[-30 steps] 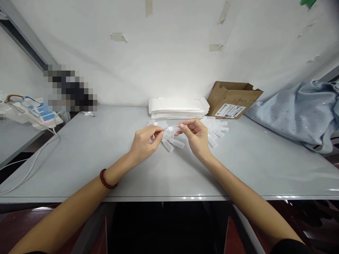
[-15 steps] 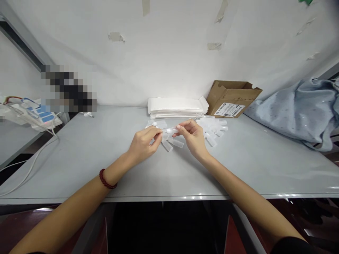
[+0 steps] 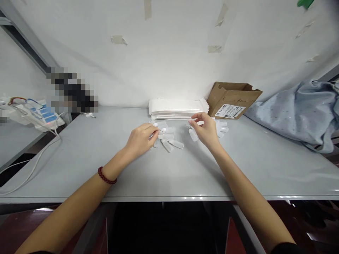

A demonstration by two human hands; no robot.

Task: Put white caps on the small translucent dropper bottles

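Observation:
My left hand [image 3: 143,138] is closed in a pinch at the left side of a group of small translucent plastic tubes [image 3: 169,135]. Its fingertips meet at the end of one tube [image 3: 169,130], whose exact grip point is partly hidden. My right hand [image 3: 203,128] is raised over a second group of the same tubes [image 3: 222,128], covering part of it. Thumb and fingers come together at a thin loop, and a translucent tube [image 3: 193,135] hangs below them. The small contact there is hard to make out.
Behind the hands, a stack of white flat packs [image 3: 178,108] lies against the wall. To its right stands an open cardboard box [image 3: 233,100] with a label, then a pale blue bag [image 3: 288,113]. On the left are a power strip [image 3: 45,114] and a white cable [image 3: 35,173].
My right hand has let go of the tube both hands were on and moved right to the other group. My left hand has stayed nearly in place, still pinching.

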